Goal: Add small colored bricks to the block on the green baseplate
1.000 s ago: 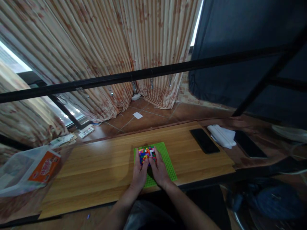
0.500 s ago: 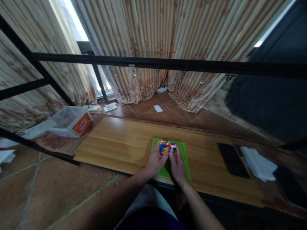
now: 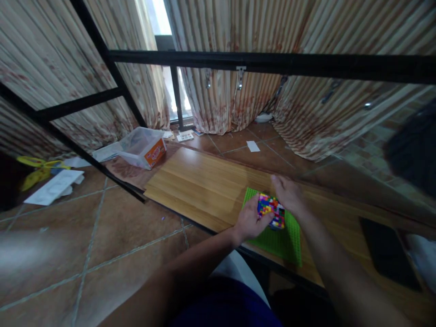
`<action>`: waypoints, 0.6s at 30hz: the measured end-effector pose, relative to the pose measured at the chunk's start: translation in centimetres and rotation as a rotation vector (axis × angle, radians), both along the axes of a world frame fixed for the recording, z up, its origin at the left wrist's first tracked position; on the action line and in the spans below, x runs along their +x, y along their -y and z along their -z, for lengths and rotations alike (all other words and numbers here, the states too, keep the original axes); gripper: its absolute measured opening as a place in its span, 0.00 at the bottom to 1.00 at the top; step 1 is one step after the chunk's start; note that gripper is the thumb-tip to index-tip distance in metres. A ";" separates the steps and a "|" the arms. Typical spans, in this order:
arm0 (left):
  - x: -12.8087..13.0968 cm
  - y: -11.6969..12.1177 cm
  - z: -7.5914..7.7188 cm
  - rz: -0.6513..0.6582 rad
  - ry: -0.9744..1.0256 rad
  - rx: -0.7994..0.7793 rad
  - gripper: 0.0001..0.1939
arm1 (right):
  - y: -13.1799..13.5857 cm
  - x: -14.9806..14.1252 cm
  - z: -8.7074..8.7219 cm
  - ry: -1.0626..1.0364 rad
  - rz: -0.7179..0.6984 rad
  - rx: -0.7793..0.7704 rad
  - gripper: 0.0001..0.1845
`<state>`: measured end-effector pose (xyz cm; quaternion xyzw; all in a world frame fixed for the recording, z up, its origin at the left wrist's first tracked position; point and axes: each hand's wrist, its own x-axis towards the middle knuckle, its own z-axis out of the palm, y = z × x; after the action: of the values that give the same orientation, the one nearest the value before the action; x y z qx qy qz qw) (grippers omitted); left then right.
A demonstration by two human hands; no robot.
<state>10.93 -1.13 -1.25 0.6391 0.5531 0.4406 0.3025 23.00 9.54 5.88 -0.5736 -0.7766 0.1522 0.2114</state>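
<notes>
A block of small multicoloured toy bricks (image 3: 270,206) sits on a green studded baseplate (image 3: 289,247) on the wooden table. My left hand (image 3: 251,221) grips the block from its left side, with the thumb across the near part of its top. My right hand (image 3: 288,195) is above the far right of the block, apart from it, with fingers stretched out and nothing in them. The right forearm covers part of the baseplate's right edge.
The low wooden table (image 3: 200,181) has a black flat object (image 3: 388,252) at its right end. Beyond its left end stands a clear plastic box (image 3: 143,145) with an orange label. A black metal bar (image 3: 204,59) crosses ahead, before curtains. White card (image 3: 253,146) lies on the floor.
My right hand has let go of the brick block and moved up and away to its far right. My left hand stays on the block. The view has turned to the left.
</notes>
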 end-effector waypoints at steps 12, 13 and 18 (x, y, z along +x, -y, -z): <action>-0.4 -0.2 -0.8 0.036 0.027 -0.028 0.42 | -0.9 -2.8 0.1 0.148 0.062 -0.083 0.38; -0.4 -0.2 -0.6 0.033 0.019 -0.045 0.44 | -1.2 -2.6 -0.7 0.120 0.070 -0.056 0.38; -0.3 -0.3 -0.1 0.027 0.016 -0.084 0.49 | -1.5 -2.4 -2.5 0.077 0.134 0.169 0.36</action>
<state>10.59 -0.79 -1.11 0.6296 0.5600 0.4181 0.3395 20.60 11.07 8.35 -0.6099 -0.7540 0.0496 0.2389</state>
